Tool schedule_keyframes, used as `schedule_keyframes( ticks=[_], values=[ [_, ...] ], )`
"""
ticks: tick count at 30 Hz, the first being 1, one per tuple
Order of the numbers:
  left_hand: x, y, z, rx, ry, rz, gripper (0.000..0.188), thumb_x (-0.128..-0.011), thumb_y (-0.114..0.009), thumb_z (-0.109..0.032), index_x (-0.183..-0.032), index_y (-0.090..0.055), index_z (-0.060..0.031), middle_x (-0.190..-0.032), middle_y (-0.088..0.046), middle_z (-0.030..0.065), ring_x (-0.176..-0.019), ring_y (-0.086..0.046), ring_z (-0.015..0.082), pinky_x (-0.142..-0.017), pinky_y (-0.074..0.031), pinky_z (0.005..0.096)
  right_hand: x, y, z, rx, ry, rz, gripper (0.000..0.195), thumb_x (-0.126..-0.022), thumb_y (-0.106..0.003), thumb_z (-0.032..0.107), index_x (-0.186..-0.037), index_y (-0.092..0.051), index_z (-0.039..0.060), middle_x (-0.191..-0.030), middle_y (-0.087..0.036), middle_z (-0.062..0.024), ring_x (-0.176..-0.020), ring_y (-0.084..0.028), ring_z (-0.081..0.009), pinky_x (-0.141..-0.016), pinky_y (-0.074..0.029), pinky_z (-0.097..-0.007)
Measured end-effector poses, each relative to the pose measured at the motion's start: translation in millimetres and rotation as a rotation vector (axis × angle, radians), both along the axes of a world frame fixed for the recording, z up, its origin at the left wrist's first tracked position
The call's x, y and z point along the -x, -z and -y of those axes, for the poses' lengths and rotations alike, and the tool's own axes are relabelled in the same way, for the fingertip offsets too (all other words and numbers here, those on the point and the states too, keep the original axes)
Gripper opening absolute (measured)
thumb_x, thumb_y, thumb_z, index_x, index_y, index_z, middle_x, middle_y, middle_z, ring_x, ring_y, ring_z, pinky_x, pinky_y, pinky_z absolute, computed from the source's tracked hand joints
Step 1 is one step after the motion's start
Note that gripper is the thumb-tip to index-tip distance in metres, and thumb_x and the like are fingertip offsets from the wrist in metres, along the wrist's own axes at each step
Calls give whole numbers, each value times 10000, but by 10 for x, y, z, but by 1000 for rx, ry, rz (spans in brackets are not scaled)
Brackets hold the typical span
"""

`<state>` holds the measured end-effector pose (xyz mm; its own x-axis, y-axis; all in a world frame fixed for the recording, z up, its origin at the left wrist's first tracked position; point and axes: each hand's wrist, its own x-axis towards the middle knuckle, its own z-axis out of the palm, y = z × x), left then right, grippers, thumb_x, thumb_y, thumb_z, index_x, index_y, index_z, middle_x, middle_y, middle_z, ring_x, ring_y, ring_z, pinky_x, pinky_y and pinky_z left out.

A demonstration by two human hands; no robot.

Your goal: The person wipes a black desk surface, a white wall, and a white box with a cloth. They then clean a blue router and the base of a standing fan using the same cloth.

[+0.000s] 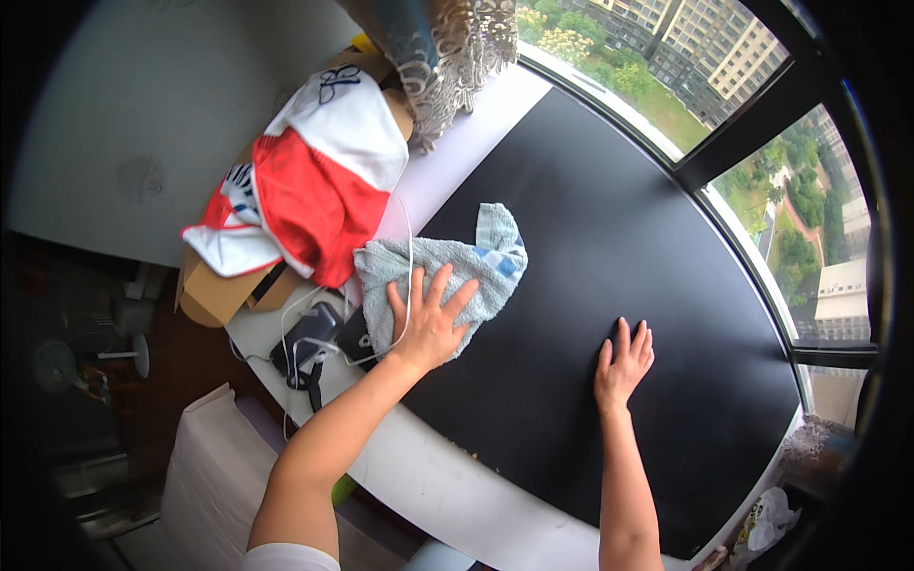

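Note:
My left hand (430, 321) lies flat on a grey-blue terry towel (468, 264) with its fingers spread, pressing rather than gripping it. The towel is bunched, with a blue and white checked band near its far right corner. Beneath it is a large black sheet-like surface (564, 235) on a white table (457, 492). A thin white cable (410, 264) runs across the towel beside my left hand. Farther right, my right hand (623, 371) rests on the black surface, holding nothing, its fingers slightly apart.
Left of the towel, a red and white cloth (314, 193) drapes over a cardboard box (218, 289). A dark device (308, 335) with cables sits by the table's left edge. A lace-trimmed curtain (446, 71) hangs behind. Windows (689, 164) line the right; a plastic bag (764, 524) is lower right.

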<state>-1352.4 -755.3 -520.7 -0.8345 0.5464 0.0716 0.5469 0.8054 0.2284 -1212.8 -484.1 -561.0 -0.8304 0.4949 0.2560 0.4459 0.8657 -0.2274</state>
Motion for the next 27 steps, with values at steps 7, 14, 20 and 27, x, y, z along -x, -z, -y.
schedule_keyframes(
  ticks=[7,14,20,27],
  values=[
    [866,110,-605,50,-211,-61,630,-732,-672,-259,-1289,-378,-232,-1324,-316,120,-1204,-301,380,-925,-209,595,97,-16,66,-31,35,114,427,-799,-523,189,-1219,-516,112,-1361,-346,-213,-1250,-328,-369,-1018,-244,-492],
    [2590,263,-1836,1,-399,109,604,-841,-445,-502,-1353,-297,-217,-1350,-371,93,-1232,-350,346,-978,-236,541,92,-18,100,13,20,149,454,-750,-531,175,-1196,-535,95,-1347,-359,-238,-1238,-339,-399,-1016,-244,-503],
    [3551,417,-2165,-23,-313,214,621,-857,-386,-535,-1389,-277,-234,-1469,-177,70,-1337,-124,395,-1077,-167,504,42,-7,-13,22,20,101,432,-717,-538,178,-1135,-582,81,-1309,-408,-247,-1214,-375,-408,-999,-261,-516],
    [3415,476,-1691,-115,-294,106,434,-833,-511,-376,-1222,-503,-183,-1225,-527,68,-1103,-505,292,-919,-406,375,109,-37,64,47,21,90,430,-716,-537,166,-1138,-584,99,-1315,-412,-228,-1216,-384,-391,-1007,-268,-504]
  ],
)
